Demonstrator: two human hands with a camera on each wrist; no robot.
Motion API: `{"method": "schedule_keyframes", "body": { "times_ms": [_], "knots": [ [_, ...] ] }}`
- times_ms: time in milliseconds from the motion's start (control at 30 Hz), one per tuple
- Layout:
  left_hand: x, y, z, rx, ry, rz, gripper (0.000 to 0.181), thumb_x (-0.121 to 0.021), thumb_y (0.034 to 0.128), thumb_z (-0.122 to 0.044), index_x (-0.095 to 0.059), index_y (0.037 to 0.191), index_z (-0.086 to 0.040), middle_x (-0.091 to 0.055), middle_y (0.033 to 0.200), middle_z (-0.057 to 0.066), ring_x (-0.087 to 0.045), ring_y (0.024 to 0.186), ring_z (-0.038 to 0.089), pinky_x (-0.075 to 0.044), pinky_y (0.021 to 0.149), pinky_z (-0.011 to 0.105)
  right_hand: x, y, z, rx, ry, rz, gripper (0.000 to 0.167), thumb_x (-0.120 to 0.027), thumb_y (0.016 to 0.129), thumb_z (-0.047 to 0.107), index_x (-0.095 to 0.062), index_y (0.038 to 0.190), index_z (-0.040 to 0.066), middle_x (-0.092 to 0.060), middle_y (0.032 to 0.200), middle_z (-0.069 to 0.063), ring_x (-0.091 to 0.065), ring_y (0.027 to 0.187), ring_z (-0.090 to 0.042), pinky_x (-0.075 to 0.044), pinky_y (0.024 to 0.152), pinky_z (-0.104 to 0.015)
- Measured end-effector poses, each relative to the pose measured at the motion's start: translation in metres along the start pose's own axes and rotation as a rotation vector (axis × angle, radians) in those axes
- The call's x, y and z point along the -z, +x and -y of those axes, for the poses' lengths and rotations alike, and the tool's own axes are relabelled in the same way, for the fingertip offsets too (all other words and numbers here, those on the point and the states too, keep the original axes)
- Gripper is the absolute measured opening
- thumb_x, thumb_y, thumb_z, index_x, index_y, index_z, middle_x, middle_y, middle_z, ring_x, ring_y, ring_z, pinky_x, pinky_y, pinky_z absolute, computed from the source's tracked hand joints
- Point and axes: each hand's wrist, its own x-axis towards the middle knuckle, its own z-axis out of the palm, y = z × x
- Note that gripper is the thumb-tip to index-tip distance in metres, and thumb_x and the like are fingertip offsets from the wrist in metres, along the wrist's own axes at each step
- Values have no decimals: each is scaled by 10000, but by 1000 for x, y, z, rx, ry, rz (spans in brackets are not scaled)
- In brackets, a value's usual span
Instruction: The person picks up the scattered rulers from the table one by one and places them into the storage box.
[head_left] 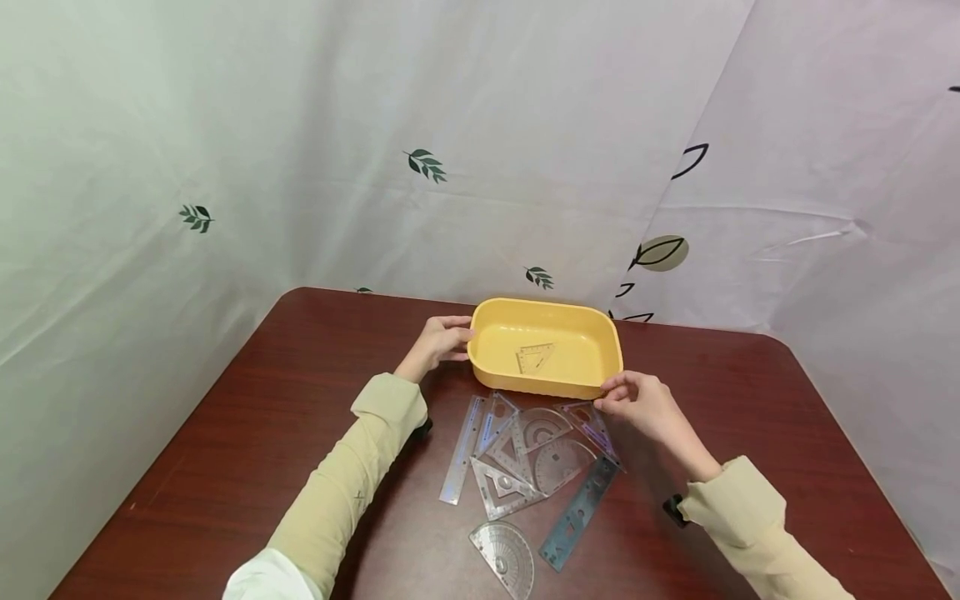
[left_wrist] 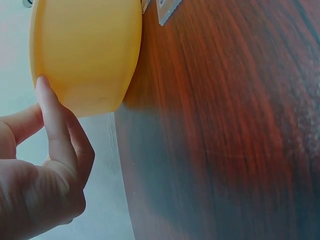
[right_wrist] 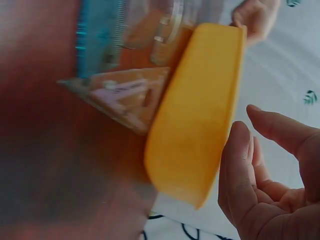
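Observation:
A yellow plastic tray (head_left: 540,387) stands toward the back of the table, with a small clear set square (head_left: 534,358) lying inside it. At its left end my left hand (head_left: 442,340) pinches the rim between thumb and fingers. My right hand (head_left: 637,400) is at the front right corner, its fingers touching the tray. In the right wrist view, that hand's thumb stands apart from the fingers. Just in front of the tray lies a loose group of clear set squares (head_left: 504,487), protractors (head_left: 562,462) and a clear ruler (head_left: 461,450).
A bluish ruler (head_left: 577,512) lies slanted at the group's right side. Nearer to me is another clear protractor (head_left: 504,554). The dark red wooden table (head_left: 225,433) ends at a pale curtain (head_left: 480,150) with leaf prints close behind the tray.

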Motion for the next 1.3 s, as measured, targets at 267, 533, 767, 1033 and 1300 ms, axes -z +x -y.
{"method": "schedule_keyframes", "body": {
  "times_ms": [267,533,767,1033,1300],
  "knots": [
    [1,-2,1,-30,-6,-7,431,-652,888,-77,-580,1312,-57,-709,1022,170,-689,736,142,-615,655,273,-18,-2,-22,-88,13,122,240,-719,846,152,-650,974,-40,-686,781,-72,-647,650,-141,-591,596,-287],
    [1,-1,0,11,2,19,471,-631,918,-97,-524,1376,-80,-615,1229,256,-692,833,176,-603,625,229,-27,6,-33,-138,-117,117,433,-804,773,286,-625,1003,-33,-661,729,-55,-608,573,-108,-528,537,-251],
    [-1,0,1,9,1,7,452,-629,914,-86,-543,1358,-78,-632,1202,248,-684,782,150,-598,604,219,-21,8,-31,-119,-184,151,475,-841,733,271,-605,1015,-30,-628,707,-39,-562,574,-112,-474,537,-250],
    [1,-2,-2,6,4,-4,448,-634,909,-86,-554,1349,-88,-638,1195,231,-670,764,131,-599,608,220,-14,5,-25,-95,-256,188,453,-845,720,240,-609,1004,-22,-629,763,-70,-572,655,-161,-480,582,-288],
    [0,-1,-1,6,-4,-3,451,-635,908,-83,-550,1351,-78,-642,1187,233,-674,768,135,-601,612,226,-20,8,-23,-60,-275,189,609,-902,638,190,-567,1097,-31,-628,904,-130,-584,817,-240,-528,688,-388]
  ]
}}
